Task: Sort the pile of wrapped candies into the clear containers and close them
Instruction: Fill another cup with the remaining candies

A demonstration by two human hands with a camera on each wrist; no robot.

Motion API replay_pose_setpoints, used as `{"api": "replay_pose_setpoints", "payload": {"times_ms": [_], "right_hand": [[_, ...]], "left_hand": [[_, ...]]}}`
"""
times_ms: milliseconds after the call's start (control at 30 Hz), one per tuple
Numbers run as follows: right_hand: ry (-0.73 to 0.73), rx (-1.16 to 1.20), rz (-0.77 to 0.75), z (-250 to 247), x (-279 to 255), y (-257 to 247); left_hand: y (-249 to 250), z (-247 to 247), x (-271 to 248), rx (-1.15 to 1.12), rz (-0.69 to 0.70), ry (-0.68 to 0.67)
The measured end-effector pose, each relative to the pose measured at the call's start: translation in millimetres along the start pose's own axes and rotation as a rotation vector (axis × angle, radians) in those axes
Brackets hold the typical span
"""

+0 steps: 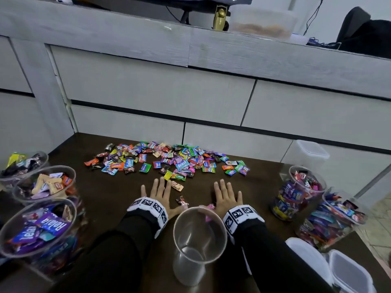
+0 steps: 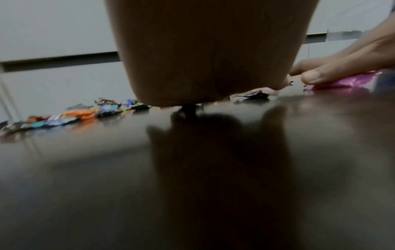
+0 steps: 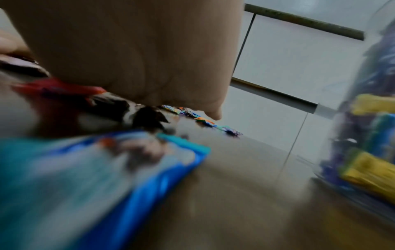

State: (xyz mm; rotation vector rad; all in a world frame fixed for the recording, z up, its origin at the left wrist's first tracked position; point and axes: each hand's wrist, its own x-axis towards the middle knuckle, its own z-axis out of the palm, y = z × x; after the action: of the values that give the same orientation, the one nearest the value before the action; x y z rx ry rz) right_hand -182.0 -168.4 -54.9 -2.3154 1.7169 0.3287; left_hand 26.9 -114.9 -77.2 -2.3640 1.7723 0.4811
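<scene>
Three clear containers (image 1: 43, 182) stand in a row along the left edge of the dark desk (image 1: 110, 193), each already holding wrapped candies and with no lid on. Beyond the middle of the desk lies the spread pile of candies (image 1: 167, 159), close to the white drawer fronts (image 1: 148, 87). Just in front of the pile, the left hand (image 1: 159, 194) rests palm down with straight, spread fingers, gripping nothing; two loose candies (image 1: 177, 185) lie just beside it. An empty clear container (image 1: 198, 240) stands nearest the person, between the two black sleeves. The right hand (image 1: 227, 196) also lies flat with its fingers extended, and its thumb presses on a pink candy (image 2: 346, 81) behind the empty container's rim. Further right, two more clear containers (image 1: 296, 197) are filled with candies and stand open. White lids (image 1: 349, 271) lie at the near right corner, and a white lidded tub (image 1: 311, 153) sits behind them.
</scene>
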Motion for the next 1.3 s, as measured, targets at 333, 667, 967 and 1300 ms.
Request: {"api": "replay_pose_setpoints", "payload": {"times_ms": [333,667,967,1300], "right_hand": [[0.075,-0.105,-0.054,-47.0,102.8,-21.7],[0.087,-0.182,-0.333,-62.4,143.6,-59.3],[0.182,-0.156,-0.310,-44.5,99.8,-50.7],[0.195,-0.201,-0.351,-32.6,37.9,-15.3]], "left_hand": [[-15.5,-49.2,89.1,0.112,0.096,0.106],[3.5,-57.7,133.8,0.196,0.334,0.126],[15.9,-44.7,83.3,0.158,0.247,0.308],[16.4,-51.8,39.8,0.101,0.327,0.181]]}}
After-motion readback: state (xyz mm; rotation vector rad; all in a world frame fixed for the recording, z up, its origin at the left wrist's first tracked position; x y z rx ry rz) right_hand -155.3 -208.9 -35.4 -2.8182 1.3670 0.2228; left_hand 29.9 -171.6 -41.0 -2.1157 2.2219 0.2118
